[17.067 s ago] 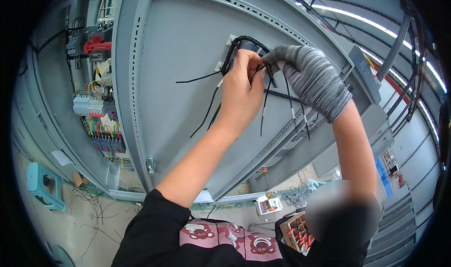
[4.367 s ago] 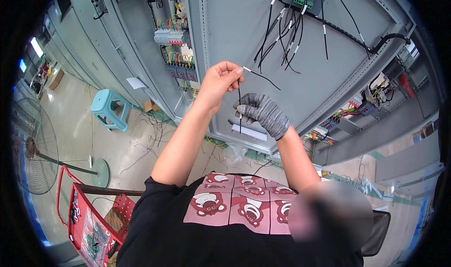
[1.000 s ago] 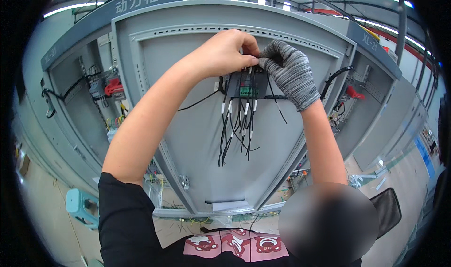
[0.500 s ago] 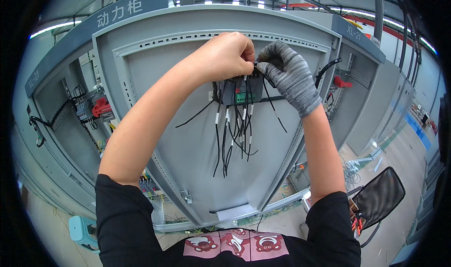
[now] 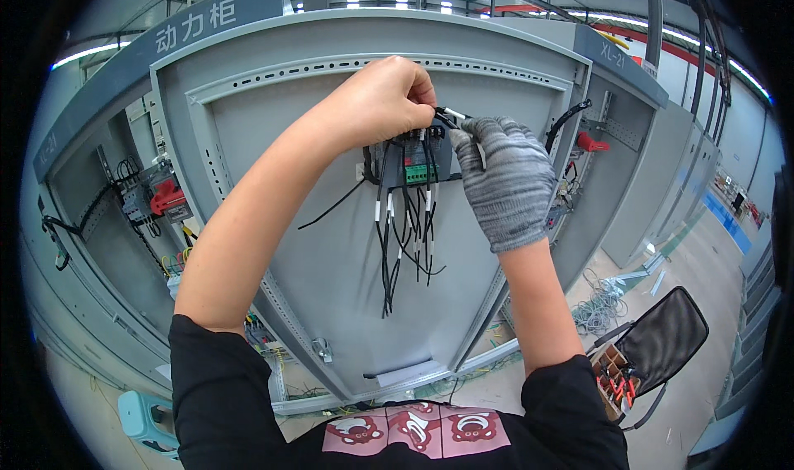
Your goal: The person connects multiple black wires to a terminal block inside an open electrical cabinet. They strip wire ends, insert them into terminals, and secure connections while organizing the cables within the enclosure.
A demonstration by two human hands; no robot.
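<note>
Wiring on the grey cabinet door (image 5: 331, 246): several black wires (image 5: 403, 238) already hang from the small terminal block (image 5: 411, 160); more are probably left to join. My bare left hand (image 5: 382, 102) is closed, pinching one wire at the block. My gloved right hand (image 5: 506, 180) is curled, fingertips on that wire's white-sleeved end (image 5: 453, 114).

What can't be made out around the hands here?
Head view, the only one:
- Left hand: fingertips curl away, so its grip is hidden.
- Right hand: gloved; palm side faces the panel.
- Wired device: top covered by both hands, terminals too small.
- Tool pouch: contents too small.
</note>
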